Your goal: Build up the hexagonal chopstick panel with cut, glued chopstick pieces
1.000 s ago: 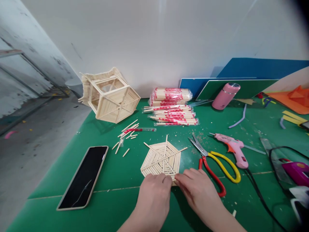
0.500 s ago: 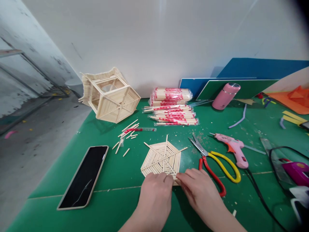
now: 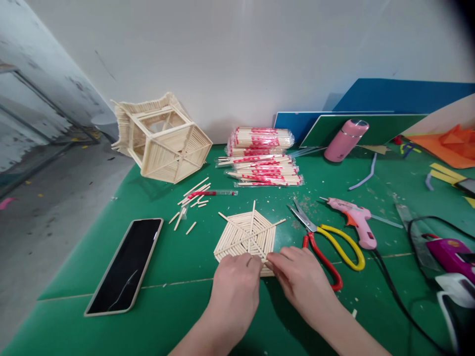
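A hexagonal panel of thin wooden sticks point(image 3: 241, 232) lies flat on the green table, with crossing sticks over it and some ends jutting past its far edge. At its near edge, my left hand point(image 3: 239, 284) is closed, fingertips pressed down on the sticks. My right hand point(image 3: 300, 277) pinches right beside it, the fingertips of both hands almost meeting. Between them shows a short bit of wooden stick point(image 3: 264, 260), mostly covered by the fingers. The panel's near left part is hidden behind my left hand.
Scissors point(image 3: 315, 230) and a pink glue gun point(image 3: 356, 217) lie right. A phone point(image 3: 126, 267) and loose sticks point(image 3: 196, 193) are left. Behind are a hexagonal stick structure point(image 3: 166, 143), bagged sticks point(image 3: 261, 158) and a pink bottle point(image 3: 345, 143). A cable point(image 3: 397, 291) crosses the right side.
The whole view has shifted slightly, so everything sits a little higher and further left. Both hands stay closed at the panel's near edge, with barely any movement.
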`<move>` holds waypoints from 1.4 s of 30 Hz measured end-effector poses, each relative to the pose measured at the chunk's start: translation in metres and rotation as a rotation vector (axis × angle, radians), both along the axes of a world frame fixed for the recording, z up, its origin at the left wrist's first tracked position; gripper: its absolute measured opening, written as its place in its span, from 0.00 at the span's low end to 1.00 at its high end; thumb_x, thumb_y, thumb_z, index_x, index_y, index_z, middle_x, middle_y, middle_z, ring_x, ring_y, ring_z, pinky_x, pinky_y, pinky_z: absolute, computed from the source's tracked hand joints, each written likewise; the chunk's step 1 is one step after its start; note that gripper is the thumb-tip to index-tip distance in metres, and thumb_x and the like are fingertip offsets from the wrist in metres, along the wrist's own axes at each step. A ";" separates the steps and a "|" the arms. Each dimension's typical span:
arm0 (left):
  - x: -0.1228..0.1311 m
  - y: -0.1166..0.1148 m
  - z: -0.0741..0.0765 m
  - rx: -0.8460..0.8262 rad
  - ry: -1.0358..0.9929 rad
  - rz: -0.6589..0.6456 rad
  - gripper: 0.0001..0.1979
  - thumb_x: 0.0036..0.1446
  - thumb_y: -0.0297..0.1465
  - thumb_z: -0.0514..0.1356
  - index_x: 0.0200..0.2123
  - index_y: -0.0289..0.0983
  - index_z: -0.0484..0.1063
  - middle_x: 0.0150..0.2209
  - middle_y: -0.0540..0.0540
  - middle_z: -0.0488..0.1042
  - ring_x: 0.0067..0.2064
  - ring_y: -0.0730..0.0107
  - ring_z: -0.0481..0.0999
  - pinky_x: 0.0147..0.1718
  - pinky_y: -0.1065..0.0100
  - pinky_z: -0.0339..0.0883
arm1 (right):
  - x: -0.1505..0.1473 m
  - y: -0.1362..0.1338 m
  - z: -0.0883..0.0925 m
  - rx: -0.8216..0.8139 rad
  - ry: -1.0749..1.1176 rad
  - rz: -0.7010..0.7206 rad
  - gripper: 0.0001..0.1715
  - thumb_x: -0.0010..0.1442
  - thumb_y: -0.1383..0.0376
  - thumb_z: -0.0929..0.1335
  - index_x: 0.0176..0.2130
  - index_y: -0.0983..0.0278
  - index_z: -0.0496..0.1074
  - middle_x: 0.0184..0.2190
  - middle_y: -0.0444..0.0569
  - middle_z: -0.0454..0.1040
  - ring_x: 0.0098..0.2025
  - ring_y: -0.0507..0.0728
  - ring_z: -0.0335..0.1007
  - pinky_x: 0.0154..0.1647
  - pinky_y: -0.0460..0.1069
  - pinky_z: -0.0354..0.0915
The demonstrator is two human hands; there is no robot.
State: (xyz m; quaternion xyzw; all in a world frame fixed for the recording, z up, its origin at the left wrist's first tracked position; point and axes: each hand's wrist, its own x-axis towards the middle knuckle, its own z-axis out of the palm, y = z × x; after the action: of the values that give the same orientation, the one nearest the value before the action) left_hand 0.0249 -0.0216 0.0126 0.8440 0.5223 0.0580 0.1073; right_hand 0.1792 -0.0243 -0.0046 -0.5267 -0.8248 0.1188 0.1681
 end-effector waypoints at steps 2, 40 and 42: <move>0.001 0.001 0.000 -0.013 -0.003 0.008 0.11 0.52 0.20 0.48 0.29 0.37 0.69 0.26 0.47 0.71 0.28 0.63 0.69 0.28 0.64 0.59 | 0.000 0.001 -0.001 0.007 -0.007 0.002 0.13 0.61 0.67 0.58 0.33 0.61 0.70 0.22 0.45 0.66 0.27 0.53 0.58 0.27 0.47 0.44; -0.025 0.001 0.026 -0.604 -0.317 -0.315 0.15 0.60 0.30 0.45 0.26 0.37 0.67 0.24 0.53 0.68 0.28 0.77 0.64 0.27 0.75 0.54 | 0.013 -0.013 0.042 -0.526 0.219 0.367 0.16 0.64 0.63 0.54 0.29 0.64 0.63 0.26 0.44 0.66 0.29 0.51 0.60 0.30 0.46 0.55; -0.025 0.001 0.026 -0.614 -0.338 -0.321 0.15 0.61 0.30 0.44 0.28 0.37 0.67 0.25 0.53 0.69 0.28 0.77 0.64 0.27 0.75 0.54 | 0.014 -0.012 0.040 -0.560 0.256 0.380 0.16 0.64 0.64 0.54 0.30 0.63 0.64 0.27 0.44 0.67 0.30 0.50 0.61 0.31 0.45 0.56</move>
State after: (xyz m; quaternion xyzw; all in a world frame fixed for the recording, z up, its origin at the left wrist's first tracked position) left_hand -0.0006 -0.0205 0.0383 0.8222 0.3513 0.0196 0.4474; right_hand 0.1929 -0.0365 0.0358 -0.3704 -0.8158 0.4342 0.0940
